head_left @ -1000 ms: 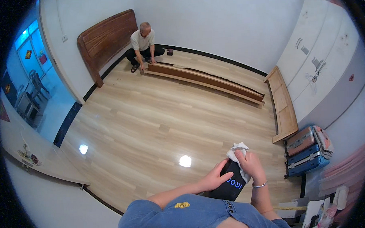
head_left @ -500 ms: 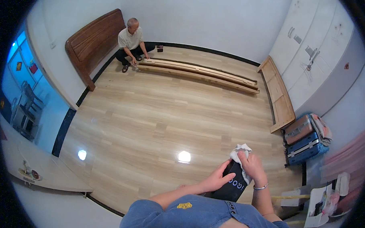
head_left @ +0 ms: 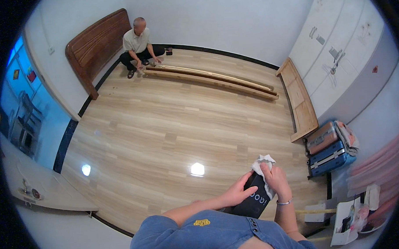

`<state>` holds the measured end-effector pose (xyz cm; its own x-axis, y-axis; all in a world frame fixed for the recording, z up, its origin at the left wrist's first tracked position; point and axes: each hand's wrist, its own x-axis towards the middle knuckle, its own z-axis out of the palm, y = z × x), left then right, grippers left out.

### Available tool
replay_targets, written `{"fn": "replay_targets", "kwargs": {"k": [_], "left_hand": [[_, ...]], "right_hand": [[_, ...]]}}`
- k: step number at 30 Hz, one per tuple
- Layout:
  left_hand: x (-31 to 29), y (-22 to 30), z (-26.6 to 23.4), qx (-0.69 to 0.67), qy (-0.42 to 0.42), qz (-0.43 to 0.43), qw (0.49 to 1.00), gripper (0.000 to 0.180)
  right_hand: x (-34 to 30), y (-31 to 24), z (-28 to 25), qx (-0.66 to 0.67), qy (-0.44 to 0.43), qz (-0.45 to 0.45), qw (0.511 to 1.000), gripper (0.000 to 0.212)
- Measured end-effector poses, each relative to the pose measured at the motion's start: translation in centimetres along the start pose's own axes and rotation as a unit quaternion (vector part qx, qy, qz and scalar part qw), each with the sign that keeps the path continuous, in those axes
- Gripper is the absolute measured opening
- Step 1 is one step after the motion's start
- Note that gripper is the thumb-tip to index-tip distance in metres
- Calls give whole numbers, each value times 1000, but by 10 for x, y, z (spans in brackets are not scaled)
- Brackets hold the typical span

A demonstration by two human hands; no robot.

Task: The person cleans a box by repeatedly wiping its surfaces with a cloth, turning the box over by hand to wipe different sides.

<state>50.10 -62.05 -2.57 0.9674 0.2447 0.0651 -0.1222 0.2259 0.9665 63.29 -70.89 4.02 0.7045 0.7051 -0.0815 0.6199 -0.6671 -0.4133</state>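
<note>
Close to my body at the lower right, a black box [head_left: 250, 205] with pale lettering is held at a tilt. My left hand [head_left: 239, 192] is closed on its left side, thumb across the top face. At the box's far right edge, my right hand [head_left: 276, 181] grips a crumpled white cloth [head_left: 263, 162] and presses it against the box. The cloth bunches out beyond my right fingers and hangs down along the box's side. A bracelet circles my right wrist. The box's lower end is partly hidden by my blue shirt.
Across the floor, another person [head_left: 137, 43] squats at the end of long wooden rails [head_left: 211, 82]. Beside them a brown headboard [head_left: 98, 51] leans on the wall. A pale wooden bed panel [head_left: 300, 99], stacked suitcases [head_left: 325, 151] and a white wardrobe [head_left: 333, 41] line the right side.
The view has shifted slightly, moving the room a little left in the picture. The other person's hands have moved at the rail end. My hands keep nearly the same hold on box and cloth.
</note>
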Motion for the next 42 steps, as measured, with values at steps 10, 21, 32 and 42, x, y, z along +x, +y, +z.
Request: {"fn": "replay_targets", "kwargs": {"k": [10,21,32,42], "left_hand": [[5,-20,4,19,31,14,999,61],[1,-29,0,95,114,-21,989,61],[-6,-24,-3,128,146,-11,981,60],[-19,-18,-1,120,172,46,977,60]], "right_hand": [[-2,8,2,-15,15,10,1000,59],[-29,14,37,124,85,-136,979,53],[-51,7,52,166,86,-180,966,64],[-27,4,65,350,146,-58,923,50]]}}
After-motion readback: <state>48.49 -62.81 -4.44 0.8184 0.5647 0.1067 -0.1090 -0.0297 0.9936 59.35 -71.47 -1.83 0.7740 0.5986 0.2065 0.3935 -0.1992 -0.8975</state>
